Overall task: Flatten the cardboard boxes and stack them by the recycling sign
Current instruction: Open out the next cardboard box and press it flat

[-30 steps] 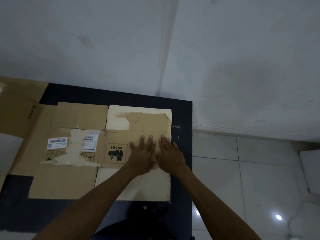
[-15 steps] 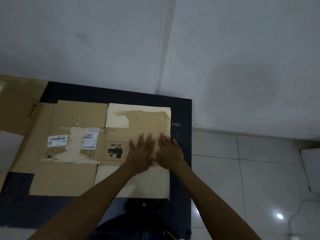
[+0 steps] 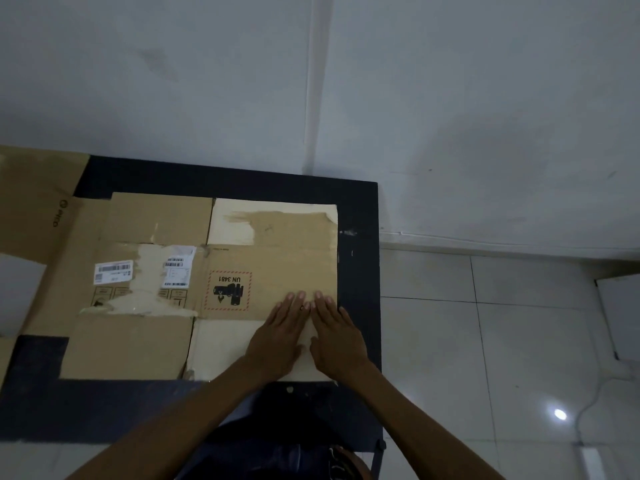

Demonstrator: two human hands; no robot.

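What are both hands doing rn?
Left hand: open, flat, pressing on the flattened cardboard box.
Right hand: open, flat, pressing the same box.

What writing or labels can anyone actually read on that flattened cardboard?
"UN 3481", upside down, inside the red-hatched battery mark on the flattened cardboard box.
Barcode shipping labels: too small to read.
Logo on the far-left cardboard: too blurred to read.
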